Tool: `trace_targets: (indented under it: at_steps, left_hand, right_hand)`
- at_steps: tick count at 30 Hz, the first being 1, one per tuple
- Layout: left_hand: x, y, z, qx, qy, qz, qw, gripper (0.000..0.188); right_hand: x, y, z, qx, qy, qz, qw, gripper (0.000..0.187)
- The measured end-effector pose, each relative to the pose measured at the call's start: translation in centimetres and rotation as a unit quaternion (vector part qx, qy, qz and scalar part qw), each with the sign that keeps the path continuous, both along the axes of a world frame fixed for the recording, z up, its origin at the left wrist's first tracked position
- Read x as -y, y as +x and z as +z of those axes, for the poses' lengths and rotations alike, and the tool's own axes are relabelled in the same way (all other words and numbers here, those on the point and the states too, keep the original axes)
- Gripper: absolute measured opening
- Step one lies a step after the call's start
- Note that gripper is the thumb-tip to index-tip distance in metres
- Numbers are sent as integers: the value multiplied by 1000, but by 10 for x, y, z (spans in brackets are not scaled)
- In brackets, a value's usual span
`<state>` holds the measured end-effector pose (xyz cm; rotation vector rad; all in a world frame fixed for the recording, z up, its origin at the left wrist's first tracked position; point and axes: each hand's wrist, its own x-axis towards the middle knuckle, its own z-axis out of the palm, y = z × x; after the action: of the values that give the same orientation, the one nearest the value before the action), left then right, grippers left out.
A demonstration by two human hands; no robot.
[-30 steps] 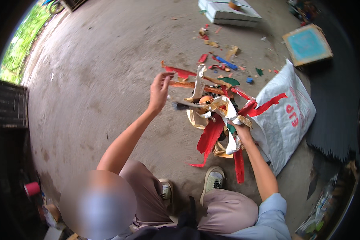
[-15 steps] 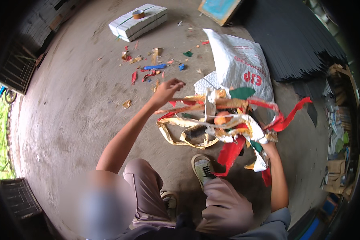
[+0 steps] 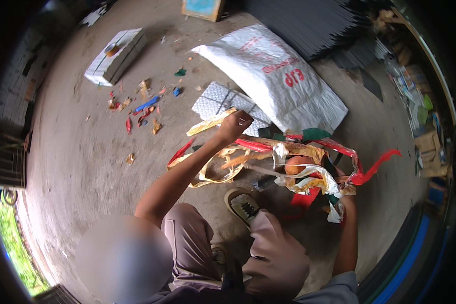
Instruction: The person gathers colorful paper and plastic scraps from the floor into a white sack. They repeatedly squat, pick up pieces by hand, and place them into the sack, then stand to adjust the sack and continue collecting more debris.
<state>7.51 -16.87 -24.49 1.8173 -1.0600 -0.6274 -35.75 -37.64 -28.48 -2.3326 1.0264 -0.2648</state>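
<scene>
My right hand is closed round a tangled bundle of used tape strips, tan, red, green and white, held above the floor in front of my shoes. An orange round piece shows in the middle of the tangle. Higher and further left, my left hand is pinched. A yellowish tape strip runs up to its fingers, and other strands pass just below it. Red tape ends trail out on both sides of the bundle. My right fingers are partly hidden by the strips.
Beyond the bundle lie a large white woven sack with red print and a white patterned packet with dark straps. Scraps litter the floor at left, near a white strapped box carrying a tape roll. Dark stacked sheets stand behind.
The view has turned right, shifting the floor things leftward. My left hand has moved right beside the white packet, with a yellowish strip now at its fingers. My right hand keeps the bundle.
</scene>
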Motion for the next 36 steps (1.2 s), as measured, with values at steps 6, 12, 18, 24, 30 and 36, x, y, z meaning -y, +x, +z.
trace_targets:
  at_steps: [6,12,18,24,30,36]
  left_hand:
    - [65,-35,-33,80,-69,-6,994,23]
    - [114,-50,-120,-79,81,-16,993,39]
    - [147,-95,-141,-339,151,-17,928,47]
    - [133,-62,-124,-239,-95,164,952,46]
    - [87,59,-57,-155,-188,190,951,59]
    - [-59,175,-19,-105,-220,304,921,57]
  right_hand:
    - [-11,-4,8,-45,40,-74,995,19]
    - [-10,-14,-49,12,95,-145,985,17]
    - [-13,-54,-62,-37,95,-122,987,17]
    - [-14,-6,-46,41,79,-75,993,35]
    - [16,101,20,176,69,35,981,52]
    - [-19,264,61,211,143,188,948,53]
